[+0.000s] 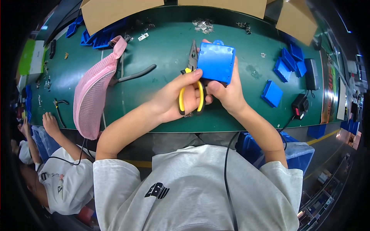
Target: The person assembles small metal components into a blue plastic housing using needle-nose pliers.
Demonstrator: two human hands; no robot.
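Wrapped around a pair of needle-nose pliers (192, 57) with yellow and black handles is my left hand (175, 94); the dark jaws point away from me. My right hand (227, 92) grips a square blue plastic case (216, 61), thumb at its near edge and fingers behind it. The case is tilted, with its flat face toward me and a small round tab on its far edge. Both hands are above the green table, close together, and the pliers' jaws are beside the left edge of the case. Whether the jaws touch it, I cannot tell.
On the green table (154, 96), a pink mesh pouch (94, 96) stands at left. Small metal parts (203, 26) lie in a pile at the back. Several blue cases (283, 69) and a black adapter (300, 104) are at right. Another person's hand (50, 122) rests at far left.
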